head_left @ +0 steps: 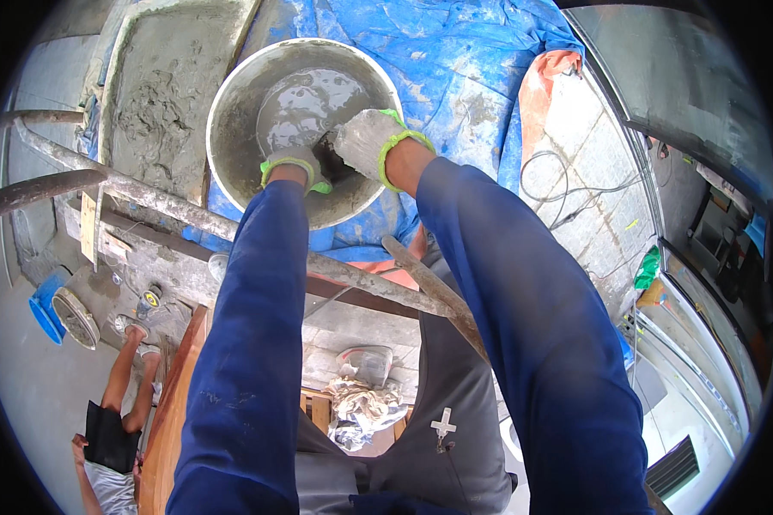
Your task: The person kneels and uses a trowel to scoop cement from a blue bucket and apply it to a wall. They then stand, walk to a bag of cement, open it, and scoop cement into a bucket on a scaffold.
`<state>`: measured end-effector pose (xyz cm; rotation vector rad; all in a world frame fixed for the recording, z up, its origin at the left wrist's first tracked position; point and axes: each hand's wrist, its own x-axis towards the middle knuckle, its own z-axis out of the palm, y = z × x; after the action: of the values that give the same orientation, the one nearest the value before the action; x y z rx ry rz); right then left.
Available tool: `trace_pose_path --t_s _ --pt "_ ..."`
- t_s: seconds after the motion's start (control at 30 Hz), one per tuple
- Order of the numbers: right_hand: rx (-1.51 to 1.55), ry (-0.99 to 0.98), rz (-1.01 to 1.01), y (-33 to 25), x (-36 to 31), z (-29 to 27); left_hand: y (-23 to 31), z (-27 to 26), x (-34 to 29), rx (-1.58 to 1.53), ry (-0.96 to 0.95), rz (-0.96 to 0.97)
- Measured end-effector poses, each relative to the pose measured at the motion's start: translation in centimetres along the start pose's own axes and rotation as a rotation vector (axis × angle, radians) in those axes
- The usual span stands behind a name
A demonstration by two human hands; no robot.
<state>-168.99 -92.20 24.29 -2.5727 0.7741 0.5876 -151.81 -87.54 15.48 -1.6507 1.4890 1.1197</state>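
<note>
A large round grey tub (219, 129) holds wet grey cement mix (305, 103) with a shiny, watery surface. Both my hands are inside its near part, in grey work gloves with bright green cuffs. My left hand (294, 161) is closed low by the near wall. To its right and slightly farther off, my right hand (365, 144) is closed too, knuckles up. Between them a dark, wet thing (328, 161) shows in part; I cannot make out its kind. The gloves hide most of my fingers.
A shallow trough (167, 94) of thick mortar lies left of the tub. Under the tub spreads a blue tarp (455, 77). A mortar-stained pole (172, 202) crosses beneath my arms. Cables (567, 184) lie at right. Lower left, another person (116, 421) is near a blue basin (47, 305).
</note>
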Motion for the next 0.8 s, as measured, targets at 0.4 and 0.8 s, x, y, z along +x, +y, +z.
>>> trace_pose_path --t_s 0.4,0.8 --pt "-0.018 -0.076 0.176 -3.1 -2.0 -1.2 1.7 3.2 1.5 0.035 0.058 -0.056" --pt "-0.146 -0.097 0.26 -7.1 0.0 -3.3 -5.6 -4.1 -3.8 -0.117 0.459 -0.05"
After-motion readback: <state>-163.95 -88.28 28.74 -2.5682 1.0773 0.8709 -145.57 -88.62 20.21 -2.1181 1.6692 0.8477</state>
